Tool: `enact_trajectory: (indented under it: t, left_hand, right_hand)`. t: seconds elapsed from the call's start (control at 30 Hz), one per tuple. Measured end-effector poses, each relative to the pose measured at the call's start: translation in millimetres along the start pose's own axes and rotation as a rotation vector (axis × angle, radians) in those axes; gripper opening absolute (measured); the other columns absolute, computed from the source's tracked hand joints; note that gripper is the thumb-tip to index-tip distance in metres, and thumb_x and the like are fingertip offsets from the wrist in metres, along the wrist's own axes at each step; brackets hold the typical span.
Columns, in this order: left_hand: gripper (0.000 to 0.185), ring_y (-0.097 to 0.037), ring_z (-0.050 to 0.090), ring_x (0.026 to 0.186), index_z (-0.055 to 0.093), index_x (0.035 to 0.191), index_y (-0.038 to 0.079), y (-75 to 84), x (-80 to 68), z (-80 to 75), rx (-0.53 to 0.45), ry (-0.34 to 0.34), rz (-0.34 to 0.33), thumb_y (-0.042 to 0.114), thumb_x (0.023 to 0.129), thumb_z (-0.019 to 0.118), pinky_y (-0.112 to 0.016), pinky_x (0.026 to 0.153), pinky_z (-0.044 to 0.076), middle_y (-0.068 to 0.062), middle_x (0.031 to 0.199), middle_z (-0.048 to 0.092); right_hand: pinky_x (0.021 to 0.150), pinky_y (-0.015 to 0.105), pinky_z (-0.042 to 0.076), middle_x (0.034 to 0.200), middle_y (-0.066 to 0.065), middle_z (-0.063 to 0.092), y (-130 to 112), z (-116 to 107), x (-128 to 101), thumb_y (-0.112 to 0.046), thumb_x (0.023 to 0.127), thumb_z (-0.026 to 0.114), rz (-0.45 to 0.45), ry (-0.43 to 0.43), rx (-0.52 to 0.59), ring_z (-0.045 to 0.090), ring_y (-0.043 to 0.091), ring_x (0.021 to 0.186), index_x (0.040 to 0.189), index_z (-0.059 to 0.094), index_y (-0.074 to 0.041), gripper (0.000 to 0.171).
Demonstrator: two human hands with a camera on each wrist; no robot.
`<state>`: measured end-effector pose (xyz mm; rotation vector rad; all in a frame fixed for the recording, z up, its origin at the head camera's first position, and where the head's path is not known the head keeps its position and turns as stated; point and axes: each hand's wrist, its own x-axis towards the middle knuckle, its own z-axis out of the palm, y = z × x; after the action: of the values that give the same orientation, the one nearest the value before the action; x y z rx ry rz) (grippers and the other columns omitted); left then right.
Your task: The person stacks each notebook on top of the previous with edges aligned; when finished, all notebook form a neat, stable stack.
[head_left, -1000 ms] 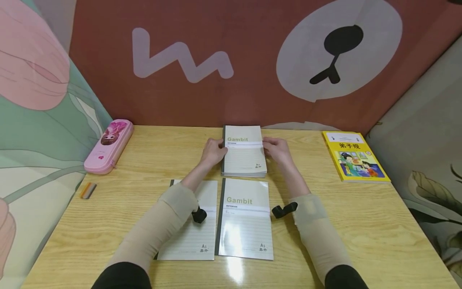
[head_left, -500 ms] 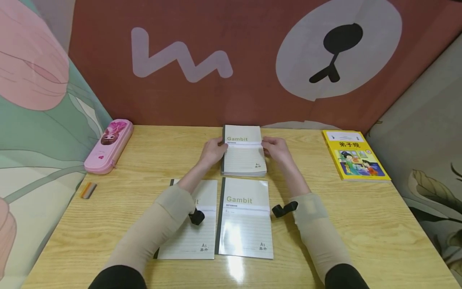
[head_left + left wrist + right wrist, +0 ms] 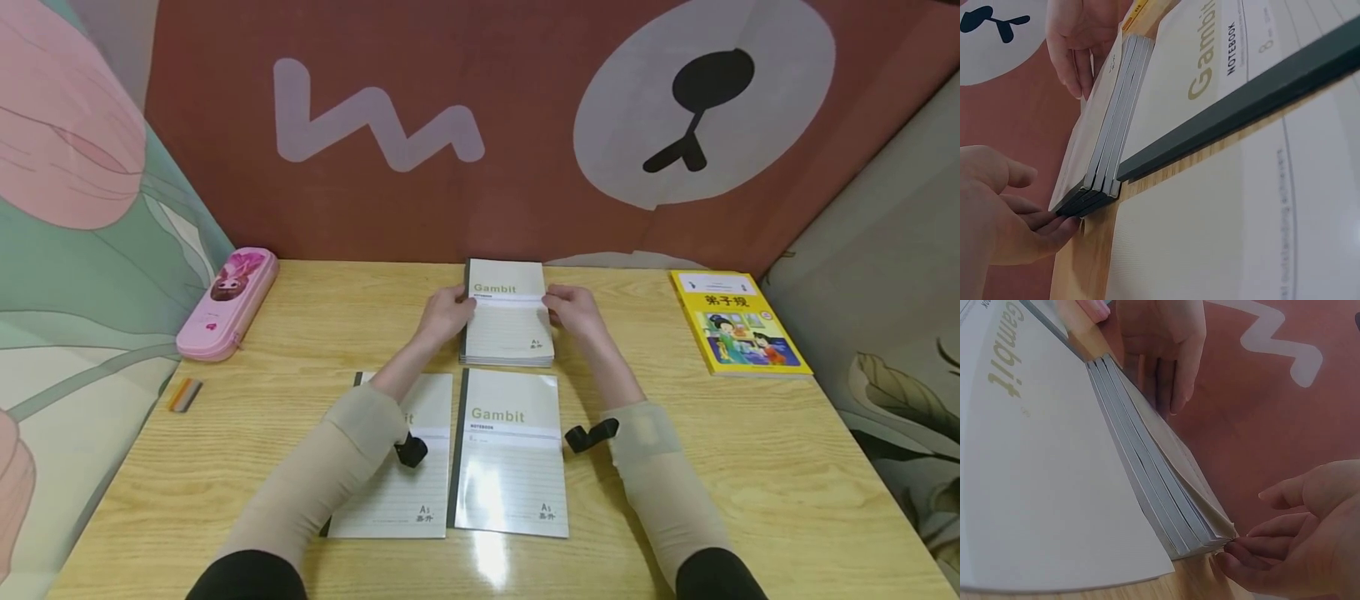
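Nothing moved, both hands (image 3: pixel 510 315) flanking notebook stack (image 3: pixel 507 329)

Light is bright and even in the head view, coming from above: a white glare patch sits on the near notebook (image 3: pixel 510 454) and on the desk (image 3: pixel 750 467) edge just below it. Shadows are soft and short. Straight lines bow toward the edges of that view. Both wrist views are dimmer, with the closest covers and fingers soft and out of focus.
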<state>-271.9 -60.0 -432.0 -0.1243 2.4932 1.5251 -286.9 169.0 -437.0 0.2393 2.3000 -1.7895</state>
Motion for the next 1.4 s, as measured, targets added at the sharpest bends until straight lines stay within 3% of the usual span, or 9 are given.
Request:
enact_trajectory:
  t: [0.23,0.6,0.93,1.07,1.23,1.4]
  left_hand:
    - [0.055,-0.027,0.049,0.136,0.040,0.157,0.003,0.8,-0.1,-0.6,0.004,-0.002,-0.005,0.024,0.107,0.050,-0.042,0.111,0.047,-0.015,0.163,0.043]
    - [0.055,-0.024,0.047,0.142,0.040,0.156,0.001,0.6,-2.4,-1.5,0.010,0.003,0.005,0.024,0.107,0.050,-0.043,0.116,0.045,-0.015,0.163,0.042]
    - [0.055,-0.026,0.037,0.153,0.041,0.156,0.001,-1.1,0.3,-0.7,-0.010,-0.009,-0.007,0.024,0.107,0.051,-0.045,0.125,0.037,-0.014,0.164,0.042]
    - [0.055,-0.027,0.034,0.156,0.040,0.157,0.002,-3.4,0.6,-1.9,-0.038,-0.036,0.000,0.025,0.108,0.050,-0.045,0.127,0.034,-0.013,0.164,0.041]
    - [0.059,-0.030,0.035,0.155,0.032,0.161,0.006,-4.0,-4.4,-18.5,-0.061,-0.055,-0.002,0.034,0.110,0.043,-0.045,0.128,0.032,-0.013,0.166,0.037]
    - [0.058,-0.032,0.044,0.148,0.028,0.163,0.011,-3.9,-22.4,-47.3,-0.095,-0.086,0.007,0.037,0.112,0.036,-0.047,0.121,0.043,-0.014,0.165,0.039]
  right_hand:
    - [0.121,0.046,0.042,0.164,0.021,0.038,-1.0,-0.1,-1.6,-0.015,0.106,0.053,0.002,-0.013,-0.013,0.044,0.031,0.148,0.155,0.036,0.007,0.057]
    - [0.118,0.047,0.044,0.161,0.024,0.040,-3.0,1.5,-1.3,-0.014,0.105,0.053,0.021,-0.004,0.014,0.050,0.034,0.141,0.155,0.035,0.009,0.057]
    - [0.121,0.045,0.043,0.162,0.023,0.041,0.3,-0.4,-0.5,-0.014,0.105,0.053,0.021,-0.008,-0.003,0.046,0.032,0.146,0.154,0.037,0.008,0.056]
    - [0.124,0.044,0.039,0.163,0.020,0.039,0.5,-5.6,-2.8,-0.015,0.106,0.052,0.049,-0.036,0.042,0.043,0.031,0.148,0.157,0.034,0.005,0.058]
    - [0.127,0.047,0.033,0.167,0.019,0.032,-4.7,-19.5,-12.5,-0.018,0.108,0.048,0.026,-0.068,0.120,0.035,0.034,0.152,0.162,0.025,0.000,0.061]
    - [0.128,0.052,0.029,0.170,0.021,0.022,-5.7,-36.0,-32.4,-0.026,0.111,0.043,-0.057,-0.113,0.084,0.026,0.039,0.156,0.163,0.021,-0.001,0.062]
